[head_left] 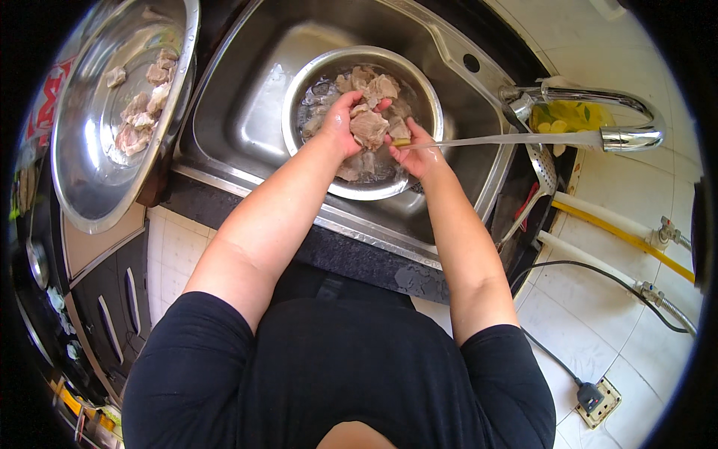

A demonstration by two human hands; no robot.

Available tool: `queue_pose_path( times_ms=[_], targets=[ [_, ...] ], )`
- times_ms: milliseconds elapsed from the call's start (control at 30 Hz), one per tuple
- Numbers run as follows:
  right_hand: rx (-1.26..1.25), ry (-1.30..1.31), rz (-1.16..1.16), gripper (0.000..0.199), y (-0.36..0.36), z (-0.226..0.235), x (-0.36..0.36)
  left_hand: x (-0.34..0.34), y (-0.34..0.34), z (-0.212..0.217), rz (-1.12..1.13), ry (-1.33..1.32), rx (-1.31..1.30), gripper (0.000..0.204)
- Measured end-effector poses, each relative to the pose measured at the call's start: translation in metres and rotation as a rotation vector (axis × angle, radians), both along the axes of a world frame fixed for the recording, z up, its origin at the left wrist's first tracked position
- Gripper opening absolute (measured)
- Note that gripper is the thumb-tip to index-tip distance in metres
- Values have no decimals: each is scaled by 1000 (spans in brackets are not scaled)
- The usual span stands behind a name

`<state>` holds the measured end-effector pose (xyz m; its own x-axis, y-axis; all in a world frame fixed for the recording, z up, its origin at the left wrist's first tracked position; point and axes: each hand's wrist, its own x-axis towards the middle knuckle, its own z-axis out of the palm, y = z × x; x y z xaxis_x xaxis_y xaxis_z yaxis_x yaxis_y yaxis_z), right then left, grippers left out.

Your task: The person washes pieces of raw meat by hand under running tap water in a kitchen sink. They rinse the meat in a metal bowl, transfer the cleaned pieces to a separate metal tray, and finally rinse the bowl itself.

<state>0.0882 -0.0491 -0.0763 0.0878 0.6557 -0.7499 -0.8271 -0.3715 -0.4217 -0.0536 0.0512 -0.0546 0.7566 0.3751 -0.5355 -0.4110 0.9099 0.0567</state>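
My left hand: fingers curled round a meat chunk, upper centre of frame, over the bowl. My right hand: fingers pinched on a yellowish bit, tap stream reaching them. More meat upper left.

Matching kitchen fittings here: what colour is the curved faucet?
Shiny silver chrome; the faucet shows best in the head view.
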Motion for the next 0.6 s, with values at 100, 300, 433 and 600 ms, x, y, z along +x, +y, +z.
queue_pose_path(
  times_ms=[100,300,433,600],
  targets=[
    [63,130,-24,26,-6,-7,10,3,1,-11,-7,12,6,35],
    [4,-80,-135,25,-9,-1,4,7,-1,-16,-50,117,31,36],
    [-28,-263,-193,30,-1,6,-9,6,-1,-21,-77,127,-2,35],
    [-32,-828,88,34,-8,-7,-8,10,-5,-18,-163,204,123,30]
  ],
)
